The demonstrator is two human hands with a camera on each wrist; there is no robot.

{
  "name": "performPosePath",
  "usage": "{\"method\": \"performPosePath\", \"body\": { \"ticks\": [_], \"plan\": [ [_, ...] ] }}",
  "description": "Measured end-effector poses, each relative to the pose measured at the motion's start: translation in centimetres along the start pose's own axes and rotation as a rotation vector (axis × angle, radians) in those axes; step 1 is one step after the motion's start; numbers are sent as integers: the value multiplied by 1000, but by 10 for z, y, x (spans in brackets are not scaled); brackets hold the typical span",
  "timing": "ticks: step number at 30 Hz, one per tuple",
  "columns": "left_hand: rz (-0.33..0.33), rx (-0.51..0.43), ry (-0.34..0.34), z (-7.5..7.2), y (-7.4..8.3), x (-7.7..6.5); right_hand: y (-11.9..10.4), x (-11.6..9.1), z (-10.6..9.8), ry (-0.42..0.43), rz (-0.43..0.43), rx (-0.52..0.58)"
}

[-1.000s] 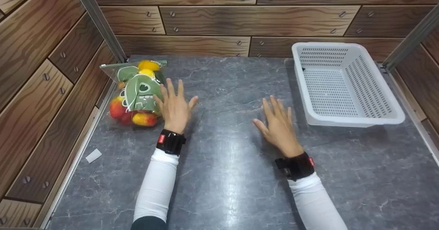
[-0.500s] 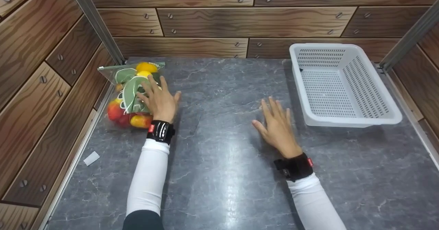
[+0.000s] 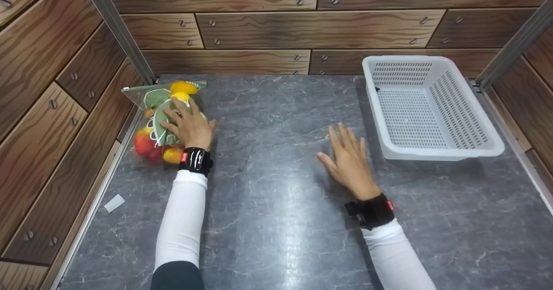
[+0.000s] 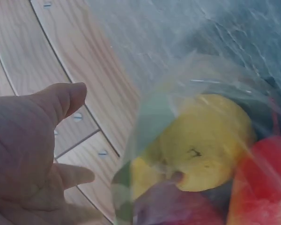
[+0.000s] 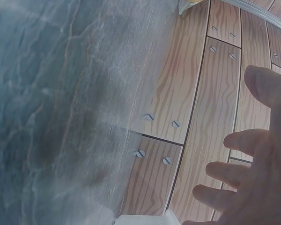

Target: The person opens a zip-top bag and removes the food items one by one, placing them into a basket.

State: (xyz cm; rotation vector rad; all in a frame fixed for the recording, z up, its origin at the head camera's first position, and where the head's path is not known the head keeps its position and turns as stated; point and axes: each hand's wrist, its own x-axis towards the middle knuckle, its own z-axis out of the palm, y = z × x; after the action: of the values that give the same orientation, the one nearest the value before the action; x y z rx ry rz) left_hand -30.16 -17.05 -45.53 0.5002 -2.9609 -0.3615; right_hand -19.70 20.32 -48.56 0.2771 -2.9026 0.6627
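Observation:
A clear zip bag [image 3: 156, 96] with a green print lies at the left of the tabletop and holds several fruits. Yellow fruit [image 3: 183, 87] shows at its far end, and a red-and-yellow fruit [image 3: 144, 141] at its near left. My left hand [image 3: 193, 128] is over the bag's right part, palm down, fingers spread and fairly straight, hiding some of the print. In the left wrist view, the thumb stands apart from the plastic beside a round yellow fruit [image 4: 213, 145]. My right hand [image 3: 351, 164] is over the tabletop right of centre, fingers extended, holding nothing.
A white perforated plastic basket [image 3: 445, 152] stands at the back right, near the right hand. A small white slip [image 3: 114, 203] lies by the left edge. Wood-patterned panels [image 3: 259, 30] enclose the grey marbled tabletop [image 3: 268, 169] at the back and sides.
My left hand has moved left from beside the bag to over it, fingers still spread. The right hand has stayed nearly in place. The head view has shifted slightly.

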Motion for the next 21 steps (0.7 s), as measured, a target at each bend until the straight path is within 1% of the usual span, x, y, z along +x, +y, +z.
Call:
{"method": "performPosePath", "body": {
  "ticks": [4,7,13,21],
  "plan": [
    [-32,9,22,5,-2,2,0,0,0,-3,-1,-7],
    [-42,26,19,8,-5,2,0,0,0,-5,1,-6],
    [-33,46,8,15,-9,2,1,0,0,-2,5,4],
    [-4,146,21,21,-11,4,1,-1,-1,3,9,18]
  ]
}}
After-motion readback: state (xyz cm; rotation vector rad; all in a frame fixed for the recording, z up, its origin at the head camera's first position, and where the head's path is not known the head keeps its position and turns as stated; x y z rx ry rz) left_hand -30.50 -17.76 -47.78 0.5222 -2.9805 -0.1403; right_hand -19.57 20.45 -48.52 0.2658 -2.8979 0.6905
